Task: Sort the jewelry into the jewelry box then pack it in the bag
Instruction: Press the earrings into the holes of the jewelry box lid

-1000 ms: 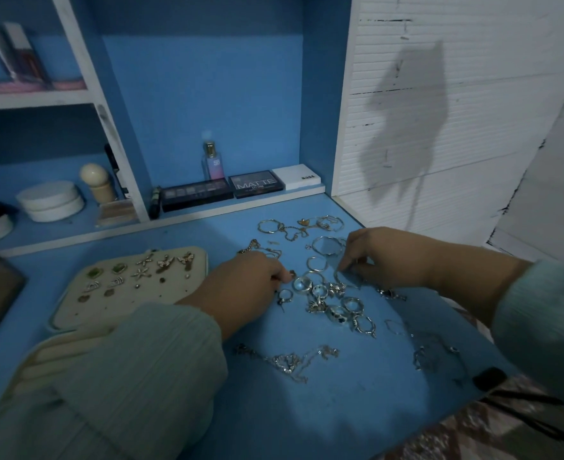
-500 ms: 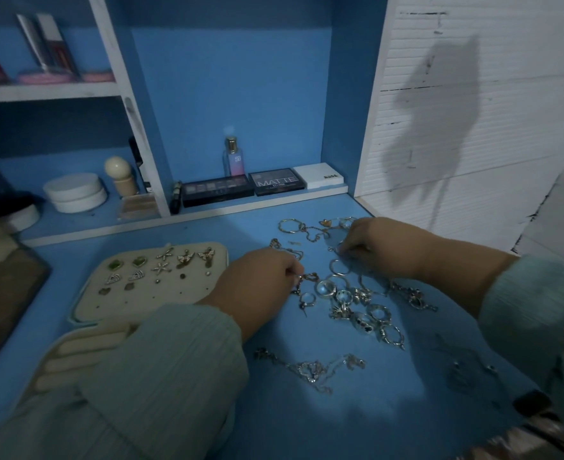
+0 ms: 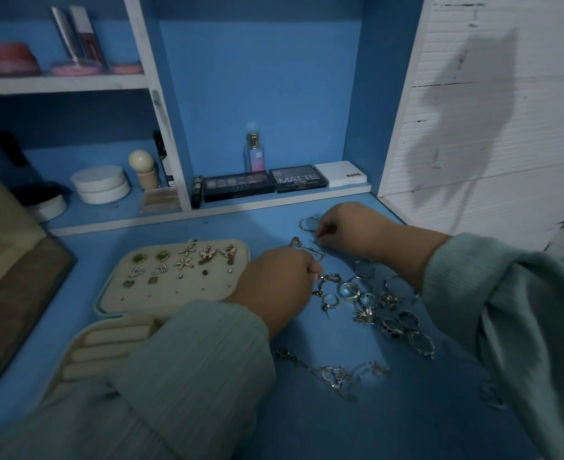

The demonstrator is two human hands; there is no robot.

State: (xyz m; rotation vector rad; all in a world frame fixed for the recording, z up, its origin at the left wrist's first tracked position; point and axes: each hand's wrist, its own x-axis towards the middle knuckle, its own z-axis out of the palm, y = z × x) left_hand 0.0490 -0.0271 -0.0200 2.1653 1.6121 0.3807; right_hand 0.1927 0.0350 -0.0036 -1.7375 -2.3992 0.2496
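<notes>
Sorting step, box (image 3: 161, 295) open at left with earrings pinned on its pad, ring rolls below. Left hand (image 3: 274, 283) curled beside the box, pinching a small chain piece (image 3: 328, 280). Loose rings (image 3: 373, 303) heaped mid-desk. Right hand (image 3: 343, 230) farther back, fingers nipping at a thin chain (image 3: 310, 250) — grip unclear. Next: lift one piece clear, carry left to the pad. Bare desk (image 3: 257, 227) between — wall close at right.

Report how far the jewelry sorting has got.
Done: several earring pairs sit pinned on the jewelry box panel. In hand: the left hand and right hand both pick at a thin chain on the blue table. Left: the loose rings, another necklace, the box's bare ring rolls; no packing visible yet.
</notes>
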